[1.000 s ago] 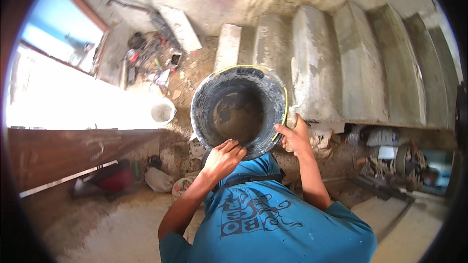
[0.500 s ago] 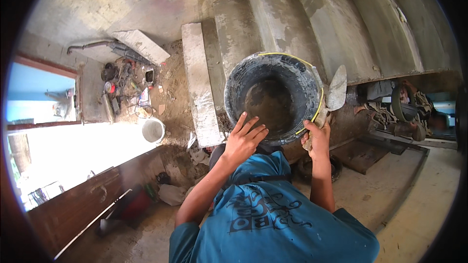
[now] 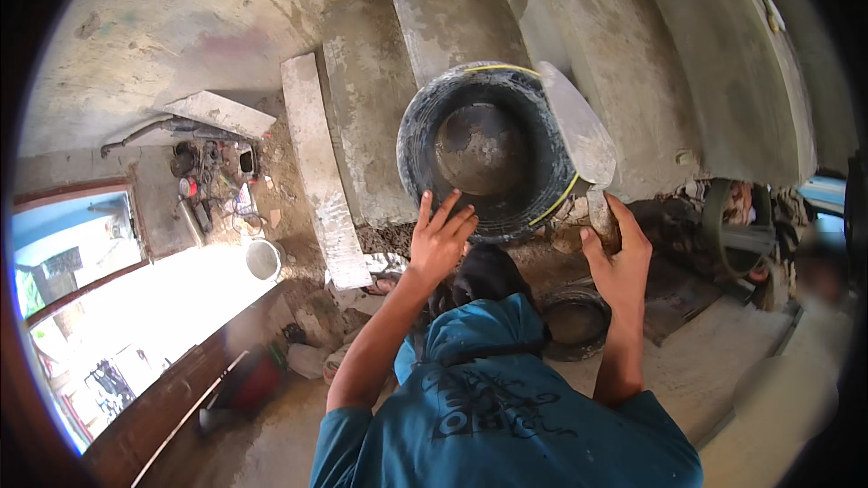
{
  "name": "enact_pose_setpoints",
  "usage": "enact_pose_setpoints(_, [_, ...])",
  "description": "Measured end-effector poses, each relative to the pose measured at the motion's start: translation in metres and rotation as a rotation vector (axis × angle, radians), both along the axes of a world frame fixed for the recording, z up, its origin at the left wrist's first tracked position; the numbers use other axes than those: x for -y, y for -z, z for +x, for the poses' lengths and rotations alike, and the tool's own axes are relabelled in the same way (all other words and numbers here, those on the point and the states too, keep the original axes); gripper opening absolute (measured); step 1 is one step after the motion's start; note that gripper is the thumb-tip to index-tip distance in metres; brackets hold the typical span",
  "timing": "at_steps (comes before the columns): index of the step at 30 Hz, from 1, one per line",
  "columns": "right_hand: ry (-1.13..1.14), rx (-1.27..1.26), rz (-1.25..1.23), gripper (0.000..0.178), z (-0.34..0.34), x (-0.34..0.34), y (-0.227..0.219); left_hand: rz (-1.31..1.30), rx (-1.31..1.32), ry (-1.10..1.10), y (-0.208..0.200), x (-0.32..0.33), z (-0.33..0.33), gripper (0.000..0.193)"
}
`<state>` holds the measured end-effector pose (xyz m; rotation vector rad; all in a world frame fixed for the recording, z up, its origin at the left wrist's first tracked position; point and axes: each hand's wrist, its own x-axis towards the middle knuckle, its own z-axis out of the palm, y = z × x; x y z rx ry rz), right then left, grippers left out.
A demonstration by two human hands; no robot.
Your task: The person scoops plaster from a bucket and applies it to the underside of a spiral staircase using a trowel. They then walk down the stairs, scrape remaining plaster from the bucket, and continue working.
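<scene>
A black bucket (image 3: 414, 140) crusted with grey cement stands in front of me by the concrete steps, its mouth facing up at me. Grey wet-looking material (image 3: 481, 152) lies at its bottom. My left hand (image 3: 441, 242) has its fingers spread over the near left rim; its thumb is hard to make out. In my right hand (image 3: 622, 258) is the handle of a pointing trowel (image 3: 579, 126), at the right side of the bucket. The trowel's broad grey blade points away from me and overlaps the bucket's right rim. A yellow bucket handle (image 3: 553, 201) runs along that rim.
Concrete steps (image 3: 461, 14) rise to the right beyond the bucket. A pale plank (image 3: 316, 163) lies left of it. Farther left are a white bucket (image 3: 263, 259) and scattered tools (image 3: 208, 167). A dark round tub (image 3: 576, 323) sits near my right forearm.
The trowel blade has swung from right of the bucket onto its right rim. My right hand has shifted right with a looser-looking grip. The whole view has turned slightly; my left hand stays at the rim.
</scene>
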<state>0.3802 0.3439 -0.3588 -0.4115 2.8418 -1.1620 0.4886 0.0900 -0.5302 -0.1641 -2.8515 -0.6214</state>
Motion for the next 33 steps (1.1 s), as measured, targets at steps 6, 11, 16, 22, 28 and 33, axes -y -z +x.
enact_pose_setpoints(6, [-0.28,0.064,0.022,0.042,-0.057,-0.002,-0.041,0.058,0.237,-0.212,-0.025,-0.013,-0.012,0.09])
enact_pose_setpoints(11, [-0.163,0.167,-0.264,0.028,-0.076,0.027,0.007,1.014,0.096,-0.717,-0.021,0.003,-0.007,0.077])
enact_pose_setpoints(16, [-0.157,0.044,-0.432,0.025,-0.087,0.083,0.081,1.232,0.013,-1.002,0.013,0.009,-0.048,0.043])
enact_pose_setpoints(22, [-0.068,0.181,-0.433,0.025,-0.092,0.105,0.094,1.075,-0.077,-0.938,0.016,0.003,-0.066,0.039])
enact_pose_setpoints(28, [-0.039,0.248,-0.392,0.026,-0.065,0.132,0.095,1.073,-0.045,-0.914,0.017,0.008,-0.066,0.042])
enact_pose_setpoints(33, [0.167,0.085,-0.72,0.029,-0.062,0.138,0.104,1.062,-0.091,-0.866,0.017,0.008,-0.064,0.043])
